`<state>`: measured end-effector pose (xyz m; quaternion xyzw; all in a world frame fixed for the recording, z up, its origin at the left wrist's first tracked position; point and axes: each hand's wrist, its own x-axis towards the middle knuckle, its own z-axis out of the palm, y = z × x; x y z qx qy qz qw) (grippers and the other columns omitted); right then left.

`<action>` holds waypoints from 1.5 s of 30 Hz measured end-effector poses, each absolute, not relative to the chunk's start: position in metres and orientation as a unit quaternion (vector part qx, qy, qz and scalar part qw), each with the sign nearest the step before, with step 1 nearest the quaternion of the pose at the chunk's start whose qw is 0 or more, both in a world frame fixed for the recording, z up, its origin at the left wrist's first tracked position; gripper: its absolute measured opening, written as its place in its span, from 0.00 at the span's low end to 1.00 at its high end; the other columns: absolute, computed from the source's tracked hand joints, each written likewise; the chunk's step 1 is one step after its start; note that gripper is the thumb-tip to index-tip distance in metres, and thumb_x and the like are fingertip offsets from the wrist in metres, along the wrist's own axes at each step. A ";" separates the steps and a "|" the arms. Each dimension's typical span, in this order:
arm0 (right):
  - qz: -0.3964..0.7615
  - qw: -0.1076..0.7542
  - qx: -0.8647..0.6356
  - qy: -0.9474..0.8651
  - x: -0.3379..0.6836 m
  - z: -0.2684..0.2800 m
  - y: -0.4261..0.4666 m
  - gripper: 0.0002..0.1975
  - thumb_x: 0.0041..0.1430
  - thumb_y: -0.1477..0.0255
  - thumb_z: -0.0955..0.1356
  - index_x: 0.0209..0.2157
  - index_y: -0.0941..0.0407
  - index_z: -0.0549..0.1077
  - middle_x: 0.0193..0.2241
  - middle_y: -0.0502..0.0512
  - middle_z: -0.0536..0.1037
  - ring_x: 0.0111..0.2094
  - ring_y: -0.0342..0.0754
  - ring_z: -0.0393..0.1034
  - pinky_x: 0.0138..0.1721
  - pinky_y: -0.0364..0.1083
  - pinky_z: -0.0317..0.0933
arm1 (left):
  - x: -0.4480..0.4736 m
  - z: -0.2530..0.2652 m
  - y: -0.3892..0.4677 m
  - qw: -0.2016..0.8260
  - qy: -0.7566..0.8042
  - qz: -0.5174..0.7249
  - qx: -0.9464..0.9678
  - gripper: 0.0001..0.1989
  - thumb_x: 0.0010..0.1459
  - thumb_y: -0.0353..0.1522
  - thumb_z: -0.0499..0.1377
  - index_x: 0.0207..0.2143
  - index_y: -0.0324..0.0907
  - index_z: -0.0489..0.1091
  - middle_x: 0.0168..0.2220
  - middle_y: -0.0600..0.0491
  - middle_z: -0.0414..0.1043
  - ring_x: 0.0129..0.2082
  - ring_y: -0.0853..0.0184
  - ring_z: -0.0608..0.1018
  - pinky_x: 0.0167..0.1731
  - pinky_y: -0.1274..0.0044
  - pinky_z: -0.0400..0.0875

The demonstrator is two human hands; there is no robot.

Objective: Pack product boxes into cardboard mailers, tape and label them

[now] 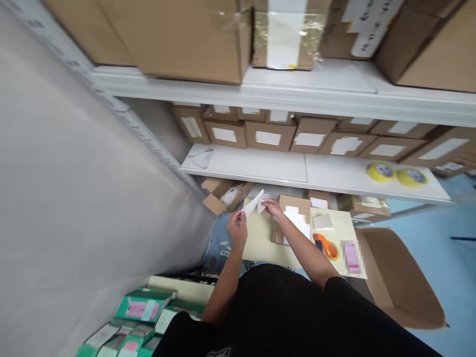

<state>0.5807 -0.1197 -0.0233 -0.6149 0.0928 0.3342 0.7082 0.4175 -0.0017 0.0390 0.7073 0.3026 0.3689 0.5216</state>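
My left hand pinches the lower end of a white paper strip, which slants up to the right. The fingers of my right hand are closed on a small folded white piece at the strip's upper end. Whether the two pieces are joined, I cannot tell. Both hands are above the pale yellow table. Just right of them, a cardboard box with white labels sits on the table, partly covered by my right forearm. Beyond it lie a light square pad and an orange tape dispenser.
A white shelf with labelled boxes and two yellow tape rolls crosses ahead. An open carton stands at the right. Green boxes are stacked at lower left. A grey wall bounds the left.
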 end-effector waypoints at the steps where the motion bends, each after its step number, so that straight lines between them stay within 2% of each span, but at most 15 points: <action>1: 0.341 0.695 -0.626 0.097 0.583 -0.027 -0.094 0.09 0.45 0.73 0.78 0.30 0.55 0.78 0.26 0.50 0.81 0.27 0.44 0.75 0.29 0.41 0.69 | 0.408 0.040 0.009 0.505 0.305 0.379 0.713 0.16 0.65 0.45 0.61 0.38 0.42 0.80 0.37 0.47 0.80 0.34 0.64 0.79 0.36 0.74 0.75; 4: 0.350 0.669 -0.646 0.109 0.589 -0.034 -0.024 0.10 0.45 0.75 0.78 0.30 0.55 0.76 0.24 0.48 0.80 0.24 0.43 0.73 0.28 0.40 0.69 | 0.385 0.045 0.032 0.468 0.308 0.405 0.723 0.15 0.66 0.44 0.61 0.38 0.42 0.80 0.36 0.47 0.79 0.34 0.64 0.79 0.36 0.73 0.75; 7: 0.355 0.658 -0.655 0.109 0.593 -0.036 0.027 0.12 0.47 0.73 0.78 0.31 0.54 0.74 0.22 0.48 0.78 0.22 0.42 0.72 0.27 0.40 0.68 | 0.373 0.047 0.048 0.444 0.311 0.424 0.726 0.14 0.67 0.42 0.60 0.38 0.42 0.79 0.35 0.47 0.79 0.31 0.66 0.77 0.35 0.74 0.75; 12: 0.327 0.656 -0.671 0.115 0.590 -0.035 0.047 0.12 0.52 0.66 0.77 0.33 0.54 0.74 0.25 0.48 0.80 0.25 0.42 0.74 0.26 0.38 0.63 | 0.370 0.041 0.060 0.435 0.317 0.433 0.723 0.14 0.67 0.42 0.60 0.38 0.42 0.79 0.35 0.47 0.78 0.30 0.66 0.77 0.35 0.73 0.75; 19: 0.288 0.710 -0.640 0.045 0.540 -0.017 -0.058 0.21 0.51 0.51 0.76 0.25 0.55 0.74 0.26 0.53 0.81 0.27 0.44 0.74 0.29 0.41 0.65 | 0.390 0.016 0.045 0.474 0.267 0.361 0.757 0.14 0.65 0.44 0.61 0.36 0.44 0.80 0.37 0.45 0.79 0.37 0.61 0.80 0.40 0.70 0.76; 22: 0.317 0.716 -0.621 0.037 0.507 0.000 -0.115 0.24 0.53 0.47 0.76 0.27 0.56 0.79 0.28 0.56 0.83 0.30 0.47 0.76 0.32 0.43 0.68 | 0.406 0.005 0.021 0.487 0.195 0.314 0.791 0.12 0.62 0.43 0.64 0.34 0.46 0.80 0.36 0.45 0.79 0.38 0.59 0.81 0.43 0.68 0.77; 26: 0.270 0.741 -0.608 0.084 0.473 0.016 -0.174 0.22 0.48 0.50 0.79 0.31 0.55 0.82 0.30 0.55 0.83 0.33 0.49 0.77 0.35 0.45 0.69 | 0.421 -0.003 -0.026 0.493 0.056 0.232 0.837 0.09 0.63 0.40 0.64 0.33 0.49 0.82 0.36 0.45 0.80 0.40 0.58 0.81 0.48 0.65 0.76; 29: 0.182 0.766 -0.601 0.140 0.462 0.019 -0.208 0.19 0.44 0.55 0.81 0.26 0.54 0.79 0.25 0.49 0.79 0.29 0.46 0.74 0.33 0.44 0.68 | 0.424 -0.003 -0.061 0.512 -0.011 0.161 0.844 0.07 0.61 0.41 0.67 0.36 0.50 0.82 0.39 0.45 0.80 0.43 0.56 0.80 0.50 0.63 0.75; 31: 0.148 0.777 -0.585 0.177 0.460 0.017 -0.227 0.19 0.43 0.56 0.81 0.24 0.54 0.77 0.24 0.48 0.78 0.28 0.45 0.74 0.32 0.44 0.67 | 0.425 -0.003 -0.081 0.538 0.020 0.142 0.831 0.10 0.58 0.44 0.69 0.37 0.49 0.81 0.43 0.44 0.80 0.46 0.55 0.80 0.50 0.64 0.75; 33: 0.151 0.783 -0.568 0.206 0.459 0.015 -0.242 0.19 0.43 0.56 0.81 0.26 0.53 0.77 0.26 0.49 0.79 0.29 0.46 0.75 0.32 0.44 0.68 | 0.427 -0.005 -0.096 0.578 0.115 0.141 0.796 0.14 0.57 0.46 0.68 0.37 0.46 0.78 0.43 0.45 0.79 0.45 0.57 0.80 0.45 0.67 0.76; 35: 0.172 0.784 -0.556 0.217 0.458 0.011 -0.254 0.19 0.41 0.56 0.81 0.28 0.53 0.78 0.28 0.50 0.80 0.30 0.46 0.77 0.32 0.44 0.68 | 0.429 -0.009 -0.107 0.626 0.196 0.126 0.744 0.17 0.56 0.48 0.67 0.35 0.44 0.74 0.37 0.48 0.78 0.39 0.61 0.80 0.39 0.71 0.75; 38: 0.200 0.784 -0.552 0.203 0.455 0.001 -0.264 0.19 0.41 0.55 0.81 0.28 0.53 0.79 0.29 0.51 0.81 0.31 0.48 0.77 0.32 0.44 0.68 | 0.430 -0.016 -0.117 0.680 0.228 0.083 0.692 0.21 0.50 0.49 0.70 0.32 0.43 0.70 0.30 0.54 0.74 0.32 0.66 0.77 0.36 0.75 0.73; 41: 0.199 0.764 -0.581 0.200 0.452 -0.016 -0.269 0.20 0.41 0.53 0.80 0.29 0.53 0.80 0.28 0.51 0.80 0.31 0.49 0.76 0.31 0.45 0.68 | 0.426 -0.026 -0.123 0.670 0.259 0.077 0.692 0.21 0.48 0.48 0.71 0.32 0.43 0.70 0.28 0.55 0.73 0.30 0.67 0.76 0.34 0.75 0.72; 45: 0.170 0.702 -0.669 0.173 0.450 -0.043 -0.273 0.19 0.43 0.51 0.76 0.24 0.52 0.76 0.19 0.47 0.73 0.24 0.48 0.69 0.29 0.47 0.64 | 0.421 -0.041 -0.131 0.606 0.311 0.070 0.729 0.16 0.49 0.44 0.69 0.30 0.44 0.69 0.27 0.56 0.73 0.29 0.66 0.77 0.34 0.75 0.72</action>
